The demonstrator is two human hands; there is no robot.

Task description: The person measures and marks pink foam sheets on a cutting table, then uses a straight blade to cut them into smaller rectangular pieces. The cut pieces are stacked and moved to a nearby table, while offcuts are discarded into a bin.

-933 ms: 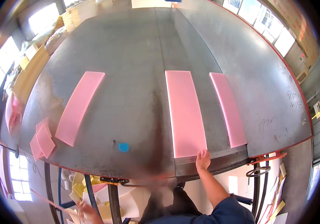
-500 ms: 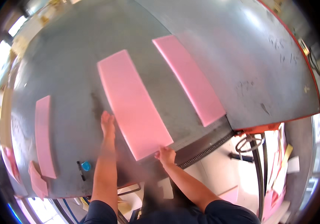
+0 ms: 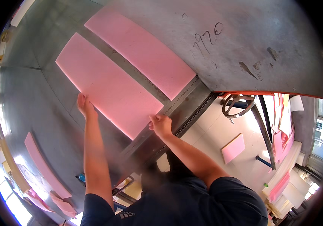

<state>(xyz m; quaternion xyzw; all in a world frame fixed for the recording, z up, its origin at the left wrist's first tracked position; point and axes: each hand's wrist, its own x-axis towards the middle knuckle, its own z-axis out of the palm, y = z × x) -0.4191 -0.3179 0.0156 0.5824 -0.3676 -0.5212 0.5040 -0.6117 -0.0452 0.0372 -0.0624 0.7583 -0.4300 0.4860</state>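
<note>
Lying flat on the grey metal table (image 3: 240, 41), a long pink rectangular foam sheet (image 3: 106, 84) runs slantwise from the far left to the near right, its near short end at a dotted metal strip (image 3: 182, 96). The bare left hand (image 3: 85, 104) meets the sheet's left long edge, about midway along. The bare right hand (image 3: 162, 125) is at the near short edge, thumb side against the foam. Whether either hand pinches the sheet or merely rests against it, I cannot tell.

To the right, just apart and nearly parallel, lies a second long pink foam sheet (image 3: 146, 52); only a narrow slot of metal separates their long edges, so sideways room there is slight. On the left the room is broad: a wide stretch of metal reaches to a narrow, curved-looking pink foam strip (image 3: 45, 165). More metal spreads right of the second sheet, down to the orange-red table edge (image 3: 261, 92). Beyond that near edge, a round metal handwheel (image 3: 239, 106) stands out over the pale floor (image 3: 206, 139), well apart from the right hand.
</note>
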